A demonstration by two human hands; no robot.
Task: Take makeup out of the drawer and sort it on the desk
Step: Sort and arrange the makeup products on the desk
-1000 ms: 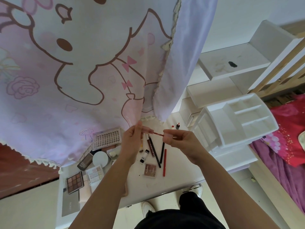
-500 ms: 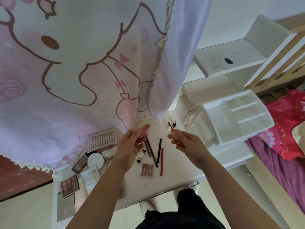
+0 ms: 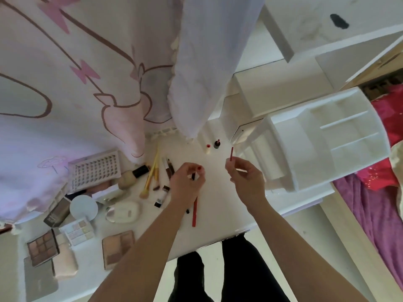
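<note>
The right hand (image 3: 246, 177) pinches a red liner (image 3: 231, 154) above the tabletop (image 3: 220, 199). The left hand (image 3: 186, 184), held apart, grips a small cap (image 3: 193, 176).

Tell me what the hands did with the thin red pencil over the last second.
The hands, joined at the thin red pencil, pulled apart. The right hand kept the pencil, tip up; the left hand came away pinching a small piece, probably its cap, and dropped toward the desk. Palettes, brushes and the long red pencil on the desk lie as before.
</note>
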